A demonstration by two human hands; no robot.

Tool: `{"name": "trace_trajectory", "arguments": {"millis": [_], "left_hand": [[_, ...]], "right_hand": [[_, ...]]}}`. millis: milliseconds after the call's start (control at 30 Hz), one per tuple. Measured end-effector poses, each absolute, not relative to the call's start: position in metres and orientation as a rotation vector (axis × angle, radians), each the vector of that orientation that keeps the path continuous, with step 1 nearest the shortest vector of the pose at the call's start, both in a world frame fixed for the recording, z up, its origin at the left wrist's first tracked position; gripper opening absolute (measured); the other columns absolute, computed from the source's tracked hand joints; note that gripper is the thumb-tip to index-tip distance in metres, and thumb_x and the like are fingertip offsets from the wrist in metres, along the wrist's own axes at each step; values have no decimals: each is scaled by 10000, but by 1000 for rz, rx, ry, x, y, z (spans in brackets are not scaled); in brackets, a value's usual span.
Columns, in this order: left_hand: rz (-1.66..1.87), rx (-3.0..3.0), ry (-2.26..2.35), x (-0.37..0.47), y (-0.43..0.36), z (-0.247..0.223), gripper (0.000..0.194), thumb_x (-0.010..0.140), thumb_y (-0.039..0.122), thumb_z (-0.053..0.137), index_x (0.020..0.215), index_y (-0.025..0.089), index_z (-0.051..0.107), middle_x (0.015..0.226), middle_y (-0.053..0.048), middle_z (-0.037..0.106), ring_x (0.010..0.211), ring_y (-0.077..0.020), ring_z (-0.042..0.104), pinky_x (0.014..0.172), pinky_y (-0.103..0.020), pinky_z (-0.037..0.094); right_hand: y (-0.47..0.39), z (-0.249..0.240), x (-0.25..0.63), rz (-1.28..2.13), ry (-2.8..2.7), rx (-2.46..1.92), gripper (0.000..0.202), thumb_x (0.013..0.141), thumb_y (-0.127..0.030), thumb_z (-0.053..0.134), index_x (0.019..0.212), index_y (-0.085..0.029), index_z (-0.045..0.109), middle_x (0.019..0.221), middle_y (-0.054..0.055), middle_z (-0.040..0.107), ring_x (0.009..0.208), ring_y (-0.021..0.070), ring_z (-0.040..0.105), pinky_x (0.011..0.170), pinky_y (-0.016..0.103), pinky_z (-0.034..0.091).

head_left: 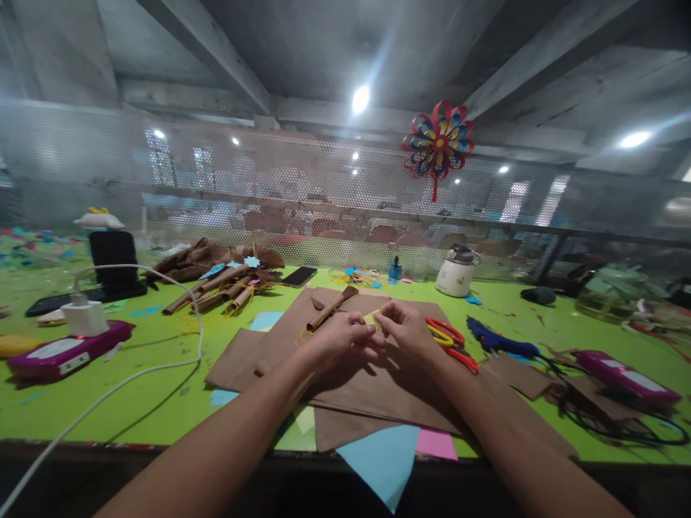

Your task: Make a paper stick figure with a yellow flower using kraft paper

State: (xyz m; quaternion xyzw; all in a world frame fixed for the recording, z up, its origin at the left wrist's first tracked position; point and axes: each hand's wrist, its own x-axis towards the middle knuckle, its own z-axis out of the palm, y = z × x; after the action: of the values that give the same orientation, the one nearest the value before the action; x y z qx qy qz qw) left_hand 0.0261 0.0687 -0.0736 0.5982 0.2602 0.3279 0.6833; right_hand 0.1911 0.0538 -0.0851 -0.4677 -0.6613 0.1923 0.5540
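Note:
My left hand (345, 337) and my right hand (406, 329) meet over a stack of brown paper sheets (345, 392). Between their fingertips is a small piece of pale yellow paper (371, 317), pinched from both sides. Just beyond my left hand, a rolled brown paper stick with a fringed end (329, 309) lies on the sheets, a thin yellow thread looping near it. To the right of my right hand rest scissors with red handles (463, 358) and yellow-handled scissors (441, 334).
A blue glue gun (499, 338) and purple power strips (626, 378) lie on the green table (156, 403). At the left, a white cable (201, 316) arches up from a charger (85, 319). Farther back are brown paper rolls (221, 288), a phone (300, 276) and a white jug (454, 275).

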Motion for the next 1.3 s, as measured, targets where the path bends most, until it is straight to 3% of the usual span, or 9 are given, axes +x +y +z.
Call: {"name": "trace_trajectory", "arguments": {"millis": [500, 700, 867, 1100, 1300], "left_hand": [[683, 1358, 599, 24, 72, -75, 151, 833, 241, 596, 785, 142, 492, 760, -127, 693, 598, -202, 680, 516, -286, 518], [755, 1338, 676, 24, 74, -75, 161, 801, 242, 646, 740, 126, 552, 745, -119, 691, 599, -152, 654, 502, -218, 468], [774, 1315, 709, 22, 78, -76, 192, 741, 266, 707, 712, 120, 585, 696, -90, 667, 556, -111, 597, 467, -187, 391], [743, 1279, 557, 21, 73, -69, 133, 747, 239, 672, 742, 118, 617, 681, -74, 642, 593, -111, 581, 522, -200, 404], [754, 1373, 619, 21, 70, -68, 229, 713, 310, 723, 722, 123, 591, 707, -76, 652, 628, -121, 594, 554, -213, 408]], "right_hand": [[49, -79, 185, 540, -1528, -1077, 211, 725, -359, 623, 662, -200, 501, 561, -43, 499, 495, 118, 481, 509, 264, 397], [45, -74, 185, 758, -1449, -1041, 334, 683, -403, 672, 903, -189, 543, 583, -48, 553, 500, 121, 518, 514, 259, 416], [41, -74, 187, 943, -1513, -1116, 341, 673, -467, 703, 639, -155, 571, 573, -11, 566, 508, 93, 475, 523, 238, 378], [45, -79, 190, 1047, -1437, -1025, 329, 637, -458, 739, 669, -164, 596, 604, -2, 595, 526, 105, 504, 545, 249, 415], [47, -82, 191, 1023, -1413, -1055, 337, 622, -447, 746, 615, -159, 571, 541, -11, 567, 487, 101, 485, 498, 239, 384]]}}
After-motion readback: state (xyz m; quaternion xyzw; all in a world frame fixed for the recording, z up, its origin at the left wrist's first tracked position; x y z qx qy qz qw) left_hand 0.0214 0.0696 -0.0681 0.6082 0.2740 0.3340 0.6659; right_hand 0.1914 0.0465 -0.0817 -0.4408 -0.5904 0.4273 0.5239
